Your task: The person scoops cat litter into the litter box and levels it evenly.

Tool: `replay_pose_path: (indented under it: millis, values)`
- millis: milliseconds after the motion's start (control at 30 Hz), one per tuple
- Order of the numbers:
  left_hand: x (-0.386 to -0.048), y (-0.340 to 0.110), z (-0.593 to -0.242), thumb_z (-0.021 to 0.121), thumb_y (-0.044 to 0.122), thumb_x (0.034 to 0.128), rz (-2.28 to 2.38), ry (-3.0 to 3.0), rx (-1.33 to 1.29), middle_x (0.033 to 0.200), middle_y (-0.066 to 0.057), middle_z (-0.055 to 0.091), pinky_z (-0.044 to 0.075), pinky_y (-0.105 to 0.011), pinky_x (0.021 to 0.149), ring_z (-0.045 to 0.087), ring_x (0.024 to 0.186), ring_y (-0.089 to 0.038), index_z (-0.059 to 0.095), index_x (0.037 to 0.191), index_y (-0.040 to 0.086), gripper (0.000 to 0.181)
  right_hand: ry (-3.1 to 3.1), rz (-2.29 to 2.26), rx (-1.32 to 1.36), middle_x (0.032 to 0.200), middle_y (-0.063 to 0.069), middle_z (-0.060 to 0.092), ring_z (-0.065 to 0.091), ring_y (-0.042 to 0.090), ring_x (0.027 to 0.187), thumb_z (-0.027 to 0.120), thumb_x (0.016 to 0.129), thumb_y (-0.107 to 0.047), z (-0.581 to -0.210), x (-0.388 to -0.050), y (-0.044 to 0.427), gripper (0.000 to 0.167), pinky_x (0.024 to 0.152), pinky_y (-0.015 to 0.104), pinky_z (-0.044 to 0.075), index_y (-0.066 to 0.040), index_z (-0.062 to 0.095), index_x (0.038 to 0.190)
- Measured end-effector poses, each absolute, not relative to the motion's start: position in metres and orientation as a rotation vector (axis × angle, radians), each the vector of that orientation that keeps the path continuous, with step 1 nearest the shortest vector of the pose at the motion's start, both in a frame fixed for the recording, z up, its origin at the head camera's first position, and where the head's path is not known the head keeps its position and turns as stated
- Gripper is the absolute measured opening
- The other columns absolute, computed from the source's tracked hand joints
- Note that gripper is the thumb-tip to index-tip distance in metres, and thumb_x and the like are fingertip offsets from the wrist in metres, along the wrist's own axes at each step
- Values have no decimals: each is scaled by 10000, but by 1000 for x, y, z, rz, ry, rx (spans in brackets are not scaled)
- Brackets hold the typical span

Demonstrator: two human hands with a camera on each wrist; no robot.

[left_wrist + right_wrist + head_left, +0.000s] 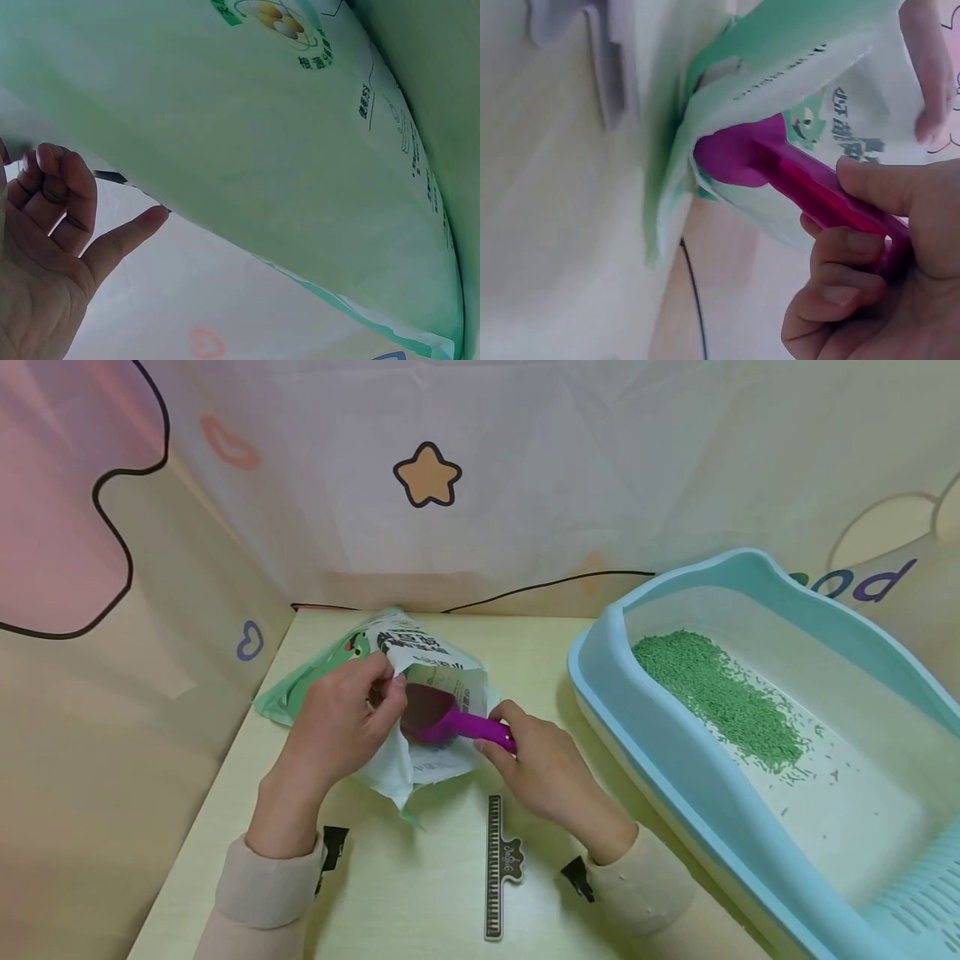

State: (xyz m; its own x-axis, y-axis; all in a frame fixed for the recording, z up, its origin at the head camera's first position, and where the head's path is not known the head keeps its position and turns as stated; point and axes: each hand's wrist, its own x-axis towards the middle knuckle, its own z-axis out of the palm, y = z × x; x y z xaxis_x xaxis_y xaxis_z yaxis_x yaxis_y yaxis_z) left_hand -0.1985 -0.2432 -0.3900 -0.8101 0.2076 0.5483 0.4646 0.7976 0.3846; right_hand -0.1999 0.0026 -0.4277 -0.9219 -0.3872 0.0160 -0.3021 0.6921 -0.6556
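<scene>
A green and white bag of litter (427, 647) lies on the table with its mouth facing right. My left hand (337, 722) pinches the edge of the opening between thumb and fingers. From the right, my right hand (551, 768) grips the handle of a purple scoop (476, 727), its bowl inside the bag's mouth. In the right wrist view, fingers (840, 270) curl round the handle, and the bag hides part of the scoop's bowl (731, 154). The bag's pale green side (225, 135) fills much of the left wrist view.
A blue and white litter tray (652, 735) stands at the right, with green pellets (720, 702) spread over part of its floor. Between my forearms, a dark comb-like clip (494, 868) lies on the table (420, 893). A printed curtain (525, 485) hangs behind and at the left.
</scene>
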Motion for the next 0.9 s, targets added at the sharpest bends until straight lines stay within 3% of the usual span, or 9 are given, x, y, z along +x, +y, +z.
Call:
replay_pose_path:
  millis: [533,900]
  values:
    - [-200,-243,-390,587,104,944,-689,-2493,-527,672,-9,500,361,-285,566,428,613,-131,507,765,127,198,2866,-946,-484,727,-1,609,473,170,559,692,976,-351,-383,-196,13,198,515,320,359,-181,703,1076]
    - [-198,-241,-391,570,102,957,-664,-2534,-562,663,-1,460,352,-292,575,425,631,-149,489,782,122,194,2847,-937,-551,696,-8,566,470,169,582,688,973,-352,-393,-208,2,179,543,322,355,-185,706,1033]
